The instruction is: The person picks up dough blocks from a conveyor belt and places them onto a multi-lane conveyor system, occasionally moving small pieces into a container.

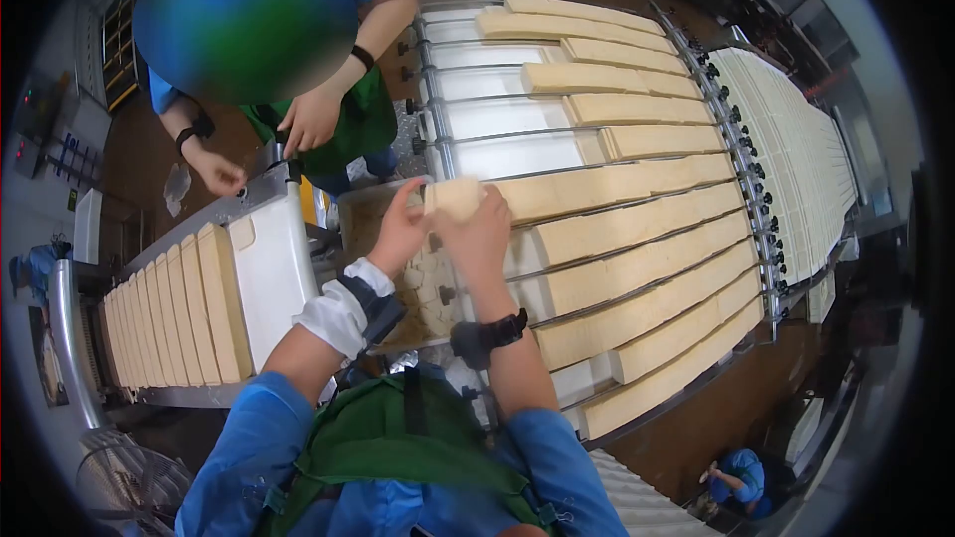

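Note:
Between my two hands, over the gap that separates two conveyors, is a short pale dough piece (456, 199). My left hand (400, 229) has its thumb and fingers curved at the piece's left end. My right hand (479, 234) is wrapped round its right side. Below them a bin (428, 310) holds dough scraps. To the right, long dough strips (637, 184) lie in lanes between metal rails on a white conveyor (482, 119). On the left conveyor (269, 278), several dough strips (224, 303) lie side by side.
A co-worker (318, 109) in blue and green stands across the gap, hands near the left conveyor's end. A rail with black knobs (741, 164) crosses the lanes at the right. Beyond it is a white ridged belt (781, 154). Another person (738, 480) is at the lower right.

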`<state>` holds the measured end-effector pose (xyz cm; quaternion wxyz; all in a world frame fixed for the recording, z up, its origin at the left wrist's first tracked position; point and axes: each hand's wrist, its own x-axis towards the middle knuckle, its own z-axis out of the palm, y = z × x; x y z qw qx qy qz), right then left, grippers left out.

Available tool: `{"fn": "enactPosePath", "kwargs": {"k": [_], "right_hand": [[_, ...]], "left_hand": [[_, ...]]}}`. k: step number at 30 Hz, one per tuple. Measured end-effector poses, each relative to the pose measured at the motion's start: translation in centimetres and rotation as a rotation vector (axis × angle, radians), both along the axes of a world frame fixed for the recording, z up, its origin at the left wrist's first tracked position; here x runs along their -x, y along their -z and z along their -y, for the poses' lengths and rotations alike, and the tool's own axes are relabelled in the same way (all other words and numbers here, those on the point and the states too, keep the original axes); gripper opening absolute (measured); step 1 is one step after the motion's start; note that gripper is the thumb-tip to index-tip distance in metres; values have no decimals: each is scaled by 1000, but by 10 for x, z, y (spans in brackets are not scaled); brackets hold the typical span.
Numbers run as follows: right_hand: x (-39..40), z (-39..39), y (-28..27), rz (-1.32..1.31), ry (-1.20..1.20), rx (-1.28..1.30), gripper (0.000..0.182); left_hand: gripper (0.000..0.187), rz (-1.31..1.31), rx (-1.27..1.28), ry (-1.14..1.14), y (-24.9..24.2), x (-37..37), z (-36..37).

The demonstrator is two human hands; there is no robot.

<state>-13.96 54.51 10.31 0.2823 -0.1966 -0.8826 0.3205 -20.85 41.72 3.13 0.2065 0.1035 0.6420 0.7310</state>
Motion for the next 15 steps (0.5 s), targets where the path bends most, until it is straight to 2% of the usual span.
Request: {"fn": "enactPosePath", "kwargs": {"k": [1,4,8,9,10,11,13,15], "right_hand": [[3,3,-2,-42,-14,-9,63],[10,-2,9,150,-36,-23,84],[1,-15,19,162,10,214,85],[-13,-16,9,179,35,262,84],[-26,-17,2,194,60,311,83],[-42,-18,0,173,86,292,82],[-73,-19,0,134,144,261,80],[-84,-28,20,156,121,179,80]], "left_hand": [[66,21,-45,2,-12,-5,-7],[65,85,-94,-12,-20,-7,-5],[64,54,68,-194,-37,-20,14],[65,30,208,-254,-47,-23,26],[65,-76,186,-284,-40,-25,42],[66,-182,167,-314,-32,-29,60],[66,-360,458,-366,-57,-47,94],[60,-294,481,-348,-64,-64,121]]}}
